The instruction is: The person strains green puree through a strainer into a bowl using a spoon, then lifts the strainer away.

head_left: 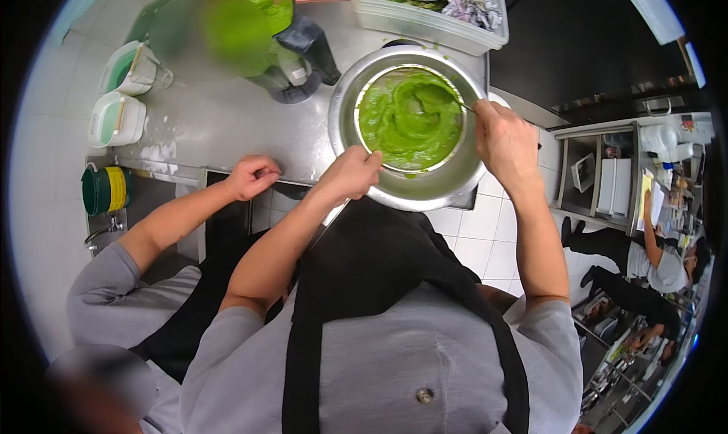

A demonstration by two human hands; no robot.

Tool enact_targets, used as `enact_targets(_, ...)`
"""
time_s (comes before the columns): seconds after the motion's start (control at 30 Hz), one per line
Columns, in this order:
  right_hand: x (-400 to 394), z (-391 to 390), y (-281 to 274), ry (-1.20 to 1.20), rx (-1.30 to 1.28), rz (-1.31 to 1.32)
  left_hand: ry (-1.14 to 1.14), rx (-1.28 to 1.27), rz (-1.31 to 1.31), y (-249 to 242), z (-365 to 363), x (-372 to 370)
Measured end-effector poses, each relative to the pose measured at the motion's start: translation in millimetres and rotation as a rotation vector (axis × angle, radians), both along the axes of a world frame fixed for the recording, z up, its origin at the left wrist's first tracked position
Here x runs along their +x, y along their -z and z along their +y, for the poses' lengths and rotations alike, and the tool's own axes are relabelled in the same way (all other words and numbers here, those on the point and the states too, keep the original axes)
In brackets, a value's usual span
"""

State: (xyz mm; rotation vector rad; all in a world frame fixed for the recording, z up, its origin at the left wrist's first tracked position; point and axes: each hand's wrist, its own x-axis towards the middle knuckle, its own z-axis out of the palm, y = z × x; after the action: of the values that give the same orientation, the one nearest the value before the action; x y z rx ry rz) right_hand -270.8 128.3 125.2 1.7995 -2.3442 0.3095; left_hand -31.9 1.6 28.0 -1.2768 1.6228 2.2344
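Note:
A wide metal bowl (425, 189) stands at the counter's edge in front of me. Inside its rim sits a round strainer (362, 100) holding thick, bright green puree (402, 123). My left hand (351, 176) is closed on the strainer's near left rim. On the right, my right hand (509, 142) grips the thin handle of a utensil (463, 106) that reaches into the puree; its lower end is hidden in the green.
A co-worker's hand (254, 177) rests by the metal counter (205, 123) edge on the left. Beyond are a dark blender jug (309, 45), a plastic tub of leaves (432, 17) and small white buckets (117, 120). Other people (644, 259) are at far right.

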Motion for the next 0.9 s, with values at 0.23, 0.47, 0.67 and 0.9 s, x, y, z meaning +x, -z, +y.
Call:
enact_targets(0.23,-12.2,1.3,57.3,-0.121,-0.222,-0.04,-0.017,0.085,0.032,4.1,6.7,1.1)
enact_targets(0.47,-16.8,-5.5,51.7,-0.209,-0.22,-0.023,-0.043,0.088,0.012,4.5,9.8,-5.6)
enact_targets(0.67,-13.7,8.2,59.7,-0.525,-0.23,-0.087,-0.032,0.096,-0.026,7.5,9.0,-6.1)
enact_targets(0.9,-0.4,-33.2,60.0,-0.4,-0.21,-0.106,0.052,0.181,0.02,10.5,-10.0,-5.6)
